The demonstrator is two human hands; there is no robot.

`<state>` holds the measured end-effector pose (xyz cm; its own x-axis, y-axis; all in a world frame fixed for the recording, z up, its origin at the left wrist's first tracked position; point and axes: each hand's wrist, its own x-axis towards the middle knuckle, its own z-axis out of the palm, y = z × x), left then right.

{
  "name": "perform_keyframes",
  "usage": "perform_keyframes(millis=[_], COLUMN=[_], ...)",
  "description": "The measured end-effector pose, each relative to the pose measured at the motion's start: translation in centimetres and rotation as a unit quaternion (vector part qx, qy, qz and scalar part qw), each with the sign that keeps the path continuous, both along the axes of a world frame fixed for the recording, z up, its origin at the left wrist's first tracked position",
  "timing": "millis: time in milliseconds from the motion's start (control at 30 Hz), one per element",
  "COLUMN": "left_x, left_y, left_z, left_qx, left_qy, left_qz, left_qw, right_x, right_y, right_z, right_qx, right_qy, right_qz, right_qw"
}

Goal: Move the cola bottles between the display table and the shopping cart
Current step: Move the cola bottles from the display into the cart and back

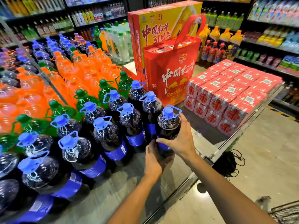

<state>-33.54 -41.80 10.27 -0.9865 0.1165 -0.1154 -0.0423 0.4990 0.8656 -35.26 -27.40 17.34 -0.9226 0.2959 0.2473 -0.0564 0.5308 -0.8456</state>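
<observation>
Bottle point(168, 126) at the desk point(129, 183) edge: I am gripping it with both hands point(179, 143); cart point(284, 212) transfer pending.

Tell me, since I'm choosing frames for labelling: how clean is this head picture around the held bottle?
Head view: the cola bottle and both hands, left and right, are sharp; white glare streaks the bottle shoulders; wide-angle bending curves the display table edge; the far shelves are soft.

The display table point(123, 188) carries cola bottles point(106, 139), orange soda bottles point(68, 73), green bottles point(105, 89) and red cartons point(231, 94).
</observation>
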Motion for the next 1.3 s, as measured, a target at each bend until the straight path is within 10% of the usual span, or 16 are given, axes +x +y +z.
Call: perform_keyframes(millis=[567,1300], left_x=[7.8,35.6], left_y=[-9.1,17.2], left_z=[4.1,5.8], left_qx=[-0.065,-0.109], left_qy=[0.152,0.149], left_qz=[-0.206,-0.538], left_qw=[0.964,0.822], right_x=[19.0,64.8], right_y=[1.6,15.8], right_z=[3.1,-1.1], right_qx=[-0.002,-0.116], right_qy=[-0.192,-0.149], right_qz=[-0.208,-0.578], right_qw=[0.959,0.794])
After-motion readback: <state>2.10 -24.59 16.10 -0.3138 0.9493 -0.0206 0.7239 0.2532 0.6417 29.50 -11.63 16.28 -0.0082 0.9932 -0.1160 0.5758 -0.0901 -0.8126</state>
